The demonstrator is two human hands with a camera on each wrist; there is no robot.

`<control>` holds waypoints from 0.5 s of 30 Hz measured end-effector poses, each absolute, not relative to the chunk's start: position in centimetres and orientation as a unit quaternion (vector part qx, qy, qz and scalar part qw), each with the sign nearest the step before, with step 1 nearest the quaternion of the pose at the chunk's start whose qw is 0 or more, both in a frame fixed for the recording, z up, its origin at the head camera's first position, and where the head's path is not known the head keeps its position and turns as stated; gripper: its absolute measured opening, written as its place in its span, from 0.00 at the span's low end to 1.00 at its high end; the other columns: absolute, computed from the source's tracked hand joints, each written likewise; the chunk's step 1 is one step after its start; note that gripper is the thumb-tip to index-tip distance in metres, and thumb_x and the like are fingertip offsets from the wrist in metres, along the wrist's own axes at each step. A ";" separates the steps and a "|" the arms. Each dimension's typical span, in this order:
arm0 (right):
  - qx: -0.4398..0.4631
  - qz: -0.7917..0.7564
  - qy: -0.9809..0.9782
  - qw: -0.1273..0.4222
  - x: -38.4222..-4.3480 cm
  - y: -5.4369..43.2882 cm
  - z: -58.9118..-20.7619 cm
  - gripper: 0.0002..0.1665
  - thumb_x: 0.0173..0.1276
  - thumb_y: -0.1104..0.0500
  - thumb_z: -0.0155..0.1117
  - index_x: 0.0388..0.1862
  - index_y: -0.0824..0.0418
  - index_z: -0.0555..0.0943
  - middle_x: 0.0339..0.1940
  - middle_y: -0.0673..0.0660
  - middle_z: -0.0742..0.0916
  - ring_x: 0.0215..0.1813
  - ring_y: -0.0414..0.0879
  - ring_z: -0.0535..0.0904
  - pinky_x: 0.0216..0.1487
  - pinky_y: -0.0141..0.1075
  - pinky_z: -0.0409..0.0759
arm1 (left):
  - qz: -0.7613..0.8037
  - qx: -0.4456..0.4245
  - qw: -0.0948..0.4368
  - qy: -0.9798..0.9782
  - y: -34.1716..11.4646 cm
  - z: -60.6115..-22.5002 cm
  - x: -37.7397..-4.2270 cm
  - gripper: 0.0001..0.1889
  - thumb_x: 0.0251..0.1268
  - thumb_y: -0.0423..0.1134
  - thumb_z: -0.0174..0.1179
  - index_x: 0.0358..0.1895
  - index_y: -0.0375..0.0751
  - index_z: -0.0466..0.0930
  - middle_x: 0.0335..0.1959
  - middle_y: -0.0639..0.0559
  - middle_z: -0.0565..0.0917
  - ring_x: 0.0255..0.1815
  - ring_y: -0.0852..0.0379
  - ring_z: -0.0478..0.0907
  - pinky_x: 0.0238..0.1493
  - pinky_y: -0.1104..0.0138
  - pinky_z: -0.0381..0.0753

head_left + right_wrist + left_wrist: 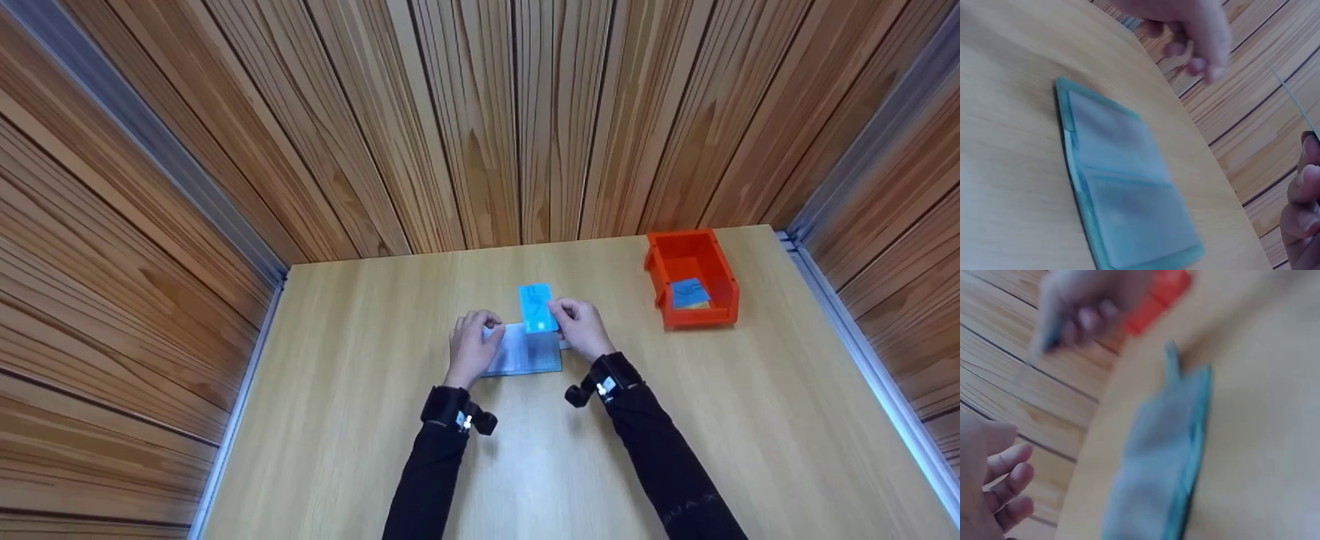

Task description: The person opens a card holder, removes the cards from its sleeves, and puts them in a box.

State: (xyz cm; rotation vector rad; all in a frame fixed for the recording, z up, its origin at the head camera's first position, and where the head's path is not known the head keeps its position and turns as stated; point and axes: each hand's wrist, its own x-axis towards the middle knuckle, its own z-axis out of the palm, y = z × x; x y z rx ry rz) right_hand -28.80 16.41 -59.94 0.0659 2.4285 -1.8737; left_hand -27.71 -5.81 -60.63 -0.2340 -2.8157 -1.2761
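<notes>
A card holder [517,358] with a teal edge and cloudy clear sleeves lies spread on the table; its short strap [1172,363] sticks out at the right. Above its right half, my right hand [583,328] pinches a bright blue card [535,306] by its right edge. The card appears edge-on as a thin line in the right wrist view. My left hand [472,349] hovers by the holder's left side, fingers loosely curled, with nothing in it. In the right wrist view the left hand [1190,34] is apart from the holder.
At the back right of the wood-grain table [337,420] stands an orange bin [701,318], with a blue card [688,292] and something yellowish in it. Plank-patterned walls [480,150] close in the back and both sides.
</notes>
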 end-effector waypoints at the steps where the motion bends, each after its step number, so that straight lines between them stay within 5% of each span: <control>1: 0.024 -0.611 0.791 0.035 -28.8 16.9 -59.8 0.18 0.82 0.51 0.56 0.36 0.63 0.81 0.24 0.49 0.77 0.27 0.49 0.78 0.27 0.30 0.72 | -0.390 -0.082 0.016 -0.917 -6.1 -61.1 -27.6 0.10 0.73 0.40 0.64 0.52 0.44 0.83 0.51 0.47 0.83 0.55 0.46 0.75 0.59 0.51 0.70; 7: 0.039 -0.608 0.792 0.026 -29.0 19.7 -59.1 0.21 0.82 0.46 0.55 0.35 0.61 0.79 0.25 0.53 0.78 0.28 0.49 0.77 0.28 0.31 0.71 | -0.317 -0.095 -0.049 -0.942 -7.3 -63.1 -26.7 0.27 0.70 0.44 0.67 0.71 0.48 0.76 0.69 0.47 0.77 0.71 0.44 0.71 0.69 0.48 0.66; 15: 0.076 -0.585 0.808 0.001 -29.5 23.7 -58.0 0.25 0.81 0.41 0.54 0.42 0.61 0.81 0.28 0.53 0.79 0.36 0.59 0.79 0.32 0.31 0.73 | -0.266 -0.121 -0.063 -0.954 -7.2 -64.2 -26.1 0.31 0.69 0.47 0.67 0.74 0.46 0.73 0.73 0.46 0.75 0.75 0.43 0.68 0.72 0.48 0.64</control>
